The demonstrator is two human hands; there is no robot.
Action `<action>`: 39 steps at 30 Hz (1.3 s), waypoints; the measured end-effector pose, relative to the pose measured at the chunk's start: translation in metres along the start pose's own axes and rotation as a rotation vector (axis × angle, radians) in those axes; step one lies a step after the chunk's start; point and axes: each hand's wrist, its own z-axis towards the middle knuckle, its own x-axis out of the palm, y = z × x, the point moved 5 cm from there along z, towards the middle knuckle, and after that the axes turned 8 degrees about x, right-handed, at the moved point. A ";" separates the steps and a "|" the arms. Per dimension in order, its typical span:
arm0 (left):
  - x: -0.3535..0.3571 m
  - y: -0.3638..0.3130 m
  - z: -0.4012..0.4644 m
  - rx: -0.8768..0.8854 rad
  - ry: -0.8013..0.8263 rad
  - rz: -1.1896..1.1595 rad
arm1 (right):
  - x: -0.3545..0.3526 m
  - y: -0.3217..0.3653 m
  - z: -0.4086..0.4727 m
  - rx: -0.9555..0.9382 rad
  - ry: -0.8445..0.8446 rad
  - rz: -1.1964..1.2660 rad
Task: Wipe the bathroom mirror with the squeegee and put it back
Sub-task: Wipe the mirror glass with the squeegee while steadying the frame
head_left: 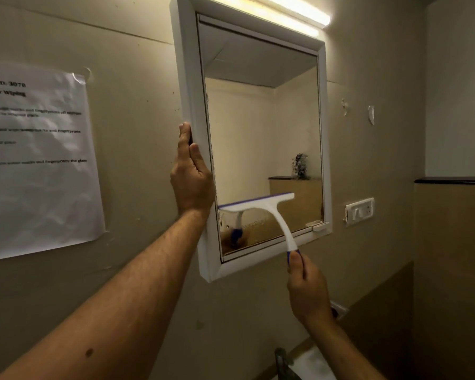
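L hand [191,179] flat on white-framed mirror [261,127]; R hand [307,290] grips white plastic T-squeegee [266,208]. Creased paper sheet [36,160] left, wall switch [359,211] right.

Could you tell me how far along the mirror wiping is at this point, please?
Mid-wipe. The right hand grips the squeegee by its handle, its blade low on the mirror glass, while the left hand steadies the white frame. The glass above the blade looks clear; hazy marks show on the strip below it. That strip remains, then putting the squeegee back.
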 end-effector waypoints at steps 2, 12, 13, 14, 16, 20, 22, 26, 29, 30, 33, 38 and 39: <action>0.000 0.000 0.000 0.000 -0.010 -0.007 | -0.003 -0.004 -0.005 0.016 0.033 0.012; 0.002 0.004 0.001 -0.001 -0.012 -0.010 | 0.012 0.049 0.023 0.107 0.108 0.205; 0.001 0.005 0.001 0.001 -0.015 -0.009 | 0.012 0.041 0.019 0.103 0.097 0.179; 0.001 0.005 0.001 0.003 -0.018 -0.009 | 0.011 0.031 0.012 0.102 0.087 0.158; 0.001 0.005 0.001 0.007 -0.022 -0.009 | 0.008 0.008 -0.003 0.110 0.073 0.115; 0.001 0.003 -0.001 0.005 -0.020 0.011 | -0.004 -0.006 -0.016 0.130 0.082 0.066; 0.002 0.006 -0.002 -0.014 -0.009 0.017 | -0.008 0.007 -0.008 0.098 0.069 0.057; 0.002 0.010 -0.006 -0.021 -0.010 0.017 | -0.001 0.039 0.015 0.062 0.050 0.056; 0.001 0.009 -0.009 -0.003 -0.014 0.028 | 0.008 0.034 0.016 0.061 0.033 0.041; 0.000 0.009 -0.009 -0.002 -0.017 0.026 | 0.010 0.025 0.011 0.052 0.031 0.046; 0.000 0.008 -0.010 -0.003 -0.029 0.036 | 0.007 -0.012 -0.011 0.052 0.034 0.038; -0.001 0.006 -0.012 0.003 -0.044 0.055 | -0.005 -0.027 -0.021 0.069 0.033 -0.007; -0.001 0.006 -0.012 -0.006 -0.037 0.059 | -0.006 -0.020 -0.017 0.054 0.034 -0.013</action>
